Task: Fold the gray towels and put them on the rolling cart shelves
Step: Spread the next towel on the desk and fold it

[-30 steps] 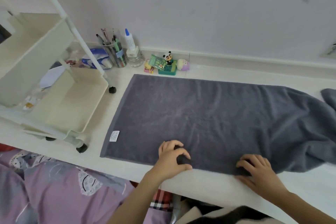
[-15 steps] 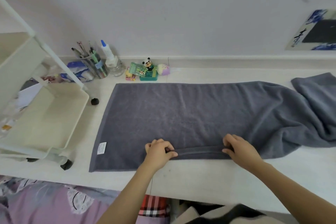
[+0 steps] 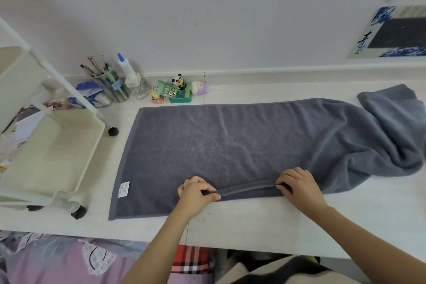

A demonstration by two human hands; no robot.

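Item: one large gray terry-cloth towel (image 3: pixel 242 145), spread flat on a long white tabletop (image 3: pixel 265 226), its right end rumpled, its white care label (image 3: pixel 123 189) at the near-left corner. Near hem raised in a low ridge, pinched between thumb and curled fingers of the left hand (image 3: pixel 196 193) and of the right hand (image 3: pixel 299 185), the two hands set apart along that edge. Adjacent, left: cream plastic rolling cart (image 3: pixel 48 154) on black casters, lying on its side on the tabletop, well apart from the hands.
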